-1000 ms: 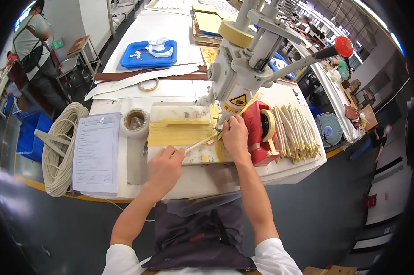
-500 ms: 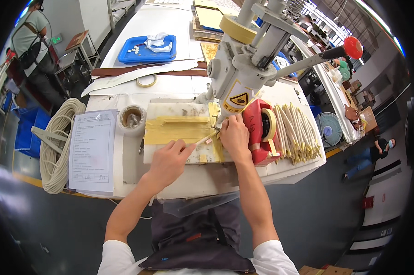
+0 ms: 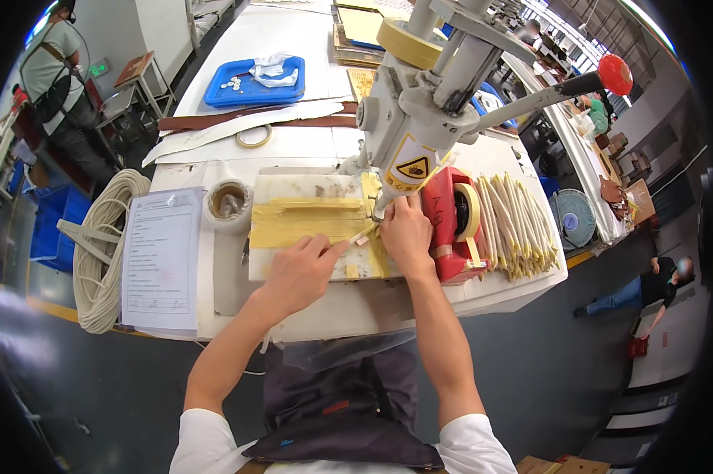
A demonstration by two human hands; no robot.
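A grey hand press point(image 3: 412, 110), with a red-knobbed lever point(image 3: 615, 75), stands over a pale stone slab point(image 3: 293, 188) partly covered in yellow tape point(image 3: 297, 231). On the slab's near side, my left hand point(image 3: 301, 268) pinches a thin pale cord with a yellowish end, which points toward the press tip. My right hand point(image 3: 406, 233) is closed right beside that tip; what its fingers grip is hidden. A small pinkish piece point(image 3: 362, 240) lies on the slab between the hands. Right of my right hand sits a red tape dispenser point(image 3: 442, 225) with a yellow roll.
Several pale cords with yellow ends point(image 3: 514, 225) lie bundled at the right. To the left are a cord coil point(image 3: 96, 261), a printed sheet point(image 3: 161, 265) and a clear tape roll point(image 3: 228, 207). Farther back sit long strips point(image 3: 246, 136) and a blue tray point(image 3: 254, 93).
My left hand has shifted slightly right, toward the press tip, and the cord's end now looks yellower. My right hand stays by the tip. A person at the far right has moved.
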